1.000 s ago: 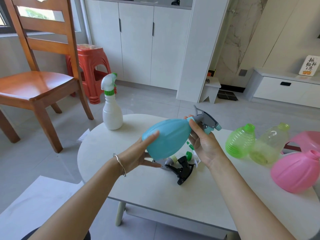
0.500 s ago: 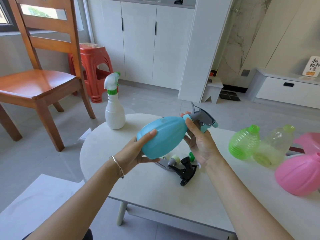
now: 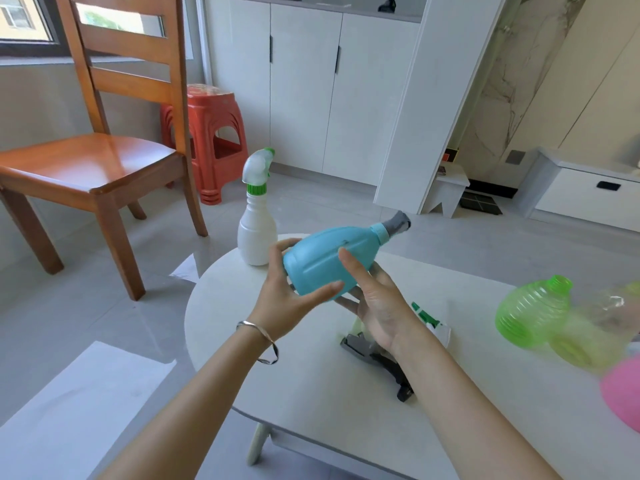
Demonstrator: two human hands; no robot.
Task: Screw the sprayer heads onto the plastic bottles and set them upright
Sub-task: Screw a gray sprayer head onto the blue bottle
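my left hand (image 3: pixel 287 296) grips the teal bottle (image 3: pixel 322 265) at its base, right hand (image 3: pixel 377 306) loosely cradling underneath; I'd check the sprayer head (image 3: pixel 396 226) is snug, then stand it up

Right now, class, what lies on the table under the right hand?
A dark sprayer head and a green-and-white sprayer head show past the right hand. It covers their other ends and anything between them.
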